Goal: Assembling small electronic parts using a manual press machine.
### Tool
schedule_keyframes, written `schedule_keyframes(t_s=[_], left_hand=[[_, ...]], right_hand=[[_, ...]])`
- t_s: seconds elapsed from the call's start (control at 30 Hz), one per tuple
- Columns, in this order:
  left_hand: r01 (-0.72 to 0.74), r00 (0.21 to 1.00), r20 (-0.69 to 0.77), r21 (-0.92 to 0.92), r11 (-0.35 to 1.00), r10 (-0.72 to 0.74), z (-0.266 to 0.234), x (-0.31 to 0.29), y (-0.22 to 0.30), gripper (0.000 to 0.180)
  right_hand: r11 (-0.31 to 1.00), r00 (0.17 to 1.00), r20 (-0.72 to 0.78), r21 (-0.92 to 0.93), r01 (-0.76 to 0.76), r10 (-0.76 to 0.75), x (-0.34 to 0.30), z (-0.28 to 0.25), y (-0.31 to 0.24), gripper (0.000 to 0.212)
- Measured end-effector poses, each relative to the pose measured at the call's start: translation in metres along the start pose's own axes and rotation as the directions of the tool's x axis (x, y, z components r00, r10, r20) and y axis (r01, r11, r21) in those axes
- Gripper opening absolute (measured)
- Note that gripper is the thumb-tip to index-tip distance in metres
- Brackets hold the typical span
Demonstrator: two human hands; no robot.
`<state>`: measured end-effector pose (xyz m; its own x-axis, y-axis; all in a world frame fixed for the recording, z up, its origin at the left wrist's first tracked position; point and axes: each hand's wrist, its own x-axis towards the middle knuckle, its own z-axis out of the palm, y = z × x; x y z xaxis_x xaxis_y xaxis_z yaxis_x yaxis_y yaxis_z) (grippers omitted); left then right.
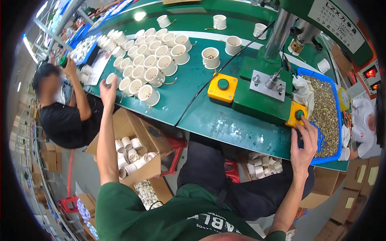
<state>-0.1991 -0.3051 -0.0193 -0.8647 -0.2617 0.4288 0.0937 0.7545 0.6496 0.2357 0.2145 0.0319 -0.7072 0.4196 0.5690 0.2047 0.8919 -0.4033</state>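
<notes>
At the left edge of the green table, my left hand (108,93) has thumb and fingers around a white cup-shaped plastic part (113,79) at the end of the rows. Beside it stand several similar white cups (148,95), small bits inside, some with a thin lead sticking out. My right hand (304,145) reaches to the yellow button box (293,111), its fingertips at the green button (300,115). Its fingers are stretched out and hold nothing. Between the hands stands a green bench press (261,94) with a metal fixture plate (268,85) and a pin on it.
A second yellow button box (222,89) sits left of the press, with a black cable (201,89) nearby. A blue tray (337,108) of small brass-coloured parts lies at right. Below the table is a cardboard box (150,136) of white parts. A co-worker (66,108) sits at left.
</notes>
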Motion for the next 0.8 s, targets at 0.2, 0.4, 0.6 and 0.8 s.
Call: schedule_keyframes(t_s=[0.2,0.4,0.6,0.8], left_hand=[[-0.445,0.864,-0.210,0.111,0.889,0.459,0.040,0.062,0.114,0.077],[-0.752,0.658,0.339,0.351,0.559,0.672,0.194,0.200,0.164,0.070],[-0.748,0.624,0.545,0.209,0.630,0.560,0.280,0.252,0.154,0.055],[-0.721,0.688,0.429,0.316,0.617,0.585,0.278,0.255,0.155,0.053]], right_hand=[[0.993,0.993,-0.076,-0.082,0.089,-0.096,0.003,0.000,0.004,0.022],[0.985,0.981,-0.139,-0.121,0.122,-0.139,0.003,0.020,0.010,0.029],[0.978,0.958,-0.206,-0.110,0.179,-0.199,-0.005,0.016,0.015,0.028],[0.985,0.947,-0.271,-0.051,0.167,-0.175,-0.008,0.025,0.015,0.027]])
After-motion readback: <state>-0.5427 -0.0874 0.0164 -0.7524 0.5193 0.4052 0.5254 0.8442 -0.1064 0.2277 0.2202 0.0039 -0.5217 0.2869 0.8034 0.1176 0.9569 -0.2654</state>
